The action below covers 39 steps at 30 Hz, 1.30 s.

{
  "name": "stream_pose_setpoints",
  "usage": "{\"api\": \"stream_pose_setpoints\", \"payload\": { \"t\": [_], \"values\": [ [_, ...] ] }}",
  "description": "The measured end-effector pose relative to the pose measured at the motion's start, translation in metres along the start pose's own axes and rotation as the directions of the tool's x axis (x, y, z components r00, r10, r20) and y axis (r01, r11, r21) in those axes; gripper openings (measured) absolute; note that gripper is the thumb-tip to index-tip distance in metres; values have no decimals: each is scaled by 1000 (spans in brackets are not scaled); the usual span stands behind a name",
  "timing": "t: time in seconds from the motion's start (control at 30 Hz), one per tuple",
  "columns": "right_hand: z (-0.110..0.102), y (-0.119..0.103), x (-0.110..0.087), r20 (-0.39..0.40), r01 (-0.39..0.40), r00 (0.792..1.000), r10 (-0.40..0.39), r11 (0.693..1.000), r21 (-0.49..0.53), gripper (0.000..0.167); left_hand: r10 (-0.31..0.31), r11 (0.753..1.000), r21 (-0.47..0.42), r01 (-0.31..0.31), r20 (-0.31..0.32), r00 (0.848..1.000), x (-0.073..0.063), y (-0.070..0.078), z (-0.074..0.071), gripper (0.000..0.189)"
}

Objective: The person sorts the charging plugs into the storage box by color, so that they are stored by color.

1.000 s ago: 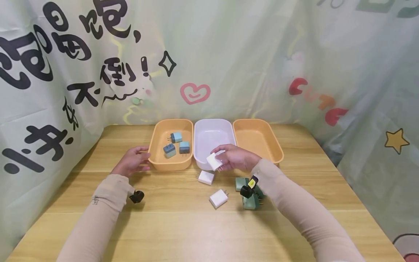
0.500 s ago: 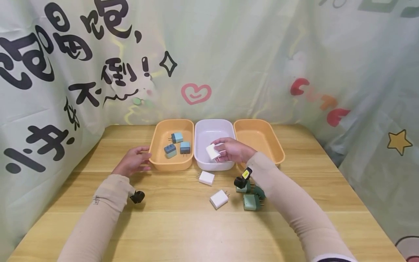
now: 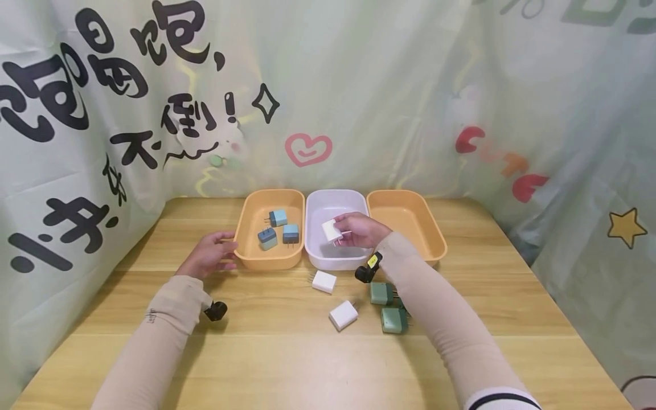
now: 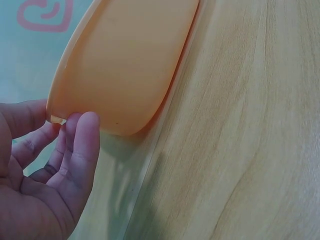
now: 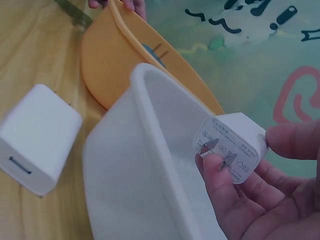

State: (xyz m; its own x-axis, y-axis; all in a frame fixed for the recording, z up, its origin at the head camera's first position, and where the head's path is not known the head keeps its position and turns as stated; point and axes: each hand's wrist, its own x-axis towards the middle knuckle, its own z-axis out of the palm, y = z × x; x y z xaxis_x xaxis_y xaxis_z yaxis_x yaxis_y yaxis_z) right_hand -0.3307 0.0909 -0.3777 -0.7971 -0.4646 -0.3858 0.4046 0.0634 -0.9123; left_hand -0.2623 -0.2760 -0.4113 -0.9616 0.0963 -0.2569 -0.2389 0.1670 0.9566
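In the head view, my right hand pinches a white USB wall charger over the white tray. The right wrist view shows this charger's two metal prongs and printed face turned toward the camera, with thumb and fingertips around its body. My left hand rests its fingertips against the left side of the left orange tray, and in the left wrist view they meet the tray's wall and rim. Two more white chargers lie on the table before the white tray, a nearer one and a farther one.
Several blue chargers lie inside the left orange tray. Green chargers sit on the wooden table, partly behind my right forearm. A second orange tray stands at the right of the row. A printed curtain hangs behind.
My right hand has moved slightly forward, carrying the white charger from the white tray's front edge to farther over its inside. The left hand stays at the orange tray.
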Motion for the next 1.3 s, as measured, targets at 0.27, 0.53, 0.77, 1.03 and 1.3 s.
{"api": "stream_pose_setpoints", "payload": {
  "t": [0.27,0.53,0.77,1.03,1.3],
  "values": [
    [-2,-1,14,10,-6,1000,6,1000,7,15,7,1000,1,-7,-3,1000,-2,1,1,53],
    [-7,2,26,-27,-37,999,39,998,40,23,-2,1000,6,2,-2,1000,-2,0,1,53],
    [-9,5,30,-36,-50,998,52,997,59,29,-6,1000,3,6,10,1000,-2,-3,0,54],
    [-13,3,29,-54,-59,996,65,993,101,18,2,1000,1,-2,13,1000,-3,0,0,55],
    [-15,0,27,-129,-68,988,90,983,168,36,3,1000,3,-4,14,1000,-1,-1,-1,55]
  ]
}}
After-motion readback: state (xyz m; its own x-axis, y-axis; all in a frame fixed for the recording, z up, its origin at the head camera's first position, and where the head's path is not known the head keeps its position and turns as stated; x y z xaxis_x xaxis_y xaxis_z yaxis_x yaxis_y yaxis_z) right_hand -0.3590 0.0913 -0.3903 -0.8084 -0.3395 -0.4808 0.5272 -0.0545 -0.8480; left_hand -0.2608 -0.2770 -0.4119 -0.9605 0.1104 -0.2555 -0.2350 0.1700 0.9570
